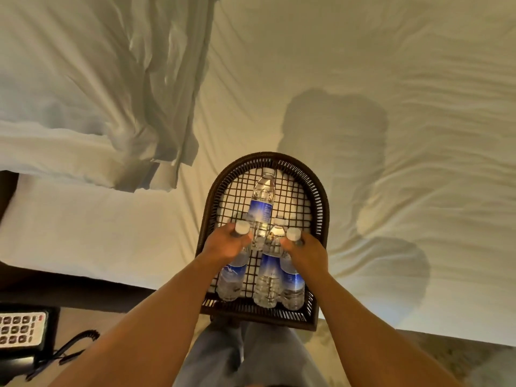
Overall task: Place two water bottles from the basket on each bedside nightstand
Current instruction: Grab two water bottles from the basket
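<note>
L hand (223, 245) is wrapped round the neck of a clear plastic water bottle w/ blue label and white cap (233, 275), at the basket's left side; R hand (307, 251) is clamped the same way on a second clear blue-label bottle (291, 286), at the right side. Both caps poke out above the fists. Can't tell whether either bottle is lifted off the mesh or just gripped where it lay. Between the two hands a third clear bottle (268, 283) lies loose w/ its cap toward the far end, and a fourth clear bottle (262, 202) lies further up the middle, cap toward the rounded end. All four are inside the dark woven wicker basket w/ open grid base (325, 208), which sits on the white-sheeted bed (391, 65) at its near edge, right in front of the person's grey trouser legs (251, 358). Rumpled white pillow and bedding (83, 93) lie upper left. At lower left, a dark phone w/ keypad and coiled cord (19, 331), prob on a nightstand, though its top is barely in view. Progress, my read: early; no bottles seen placed anywhere yet, four in the basket, so first pair is just being picked. Left to do: carry this pair to one nightstand, then the other two to the far side.
</note>
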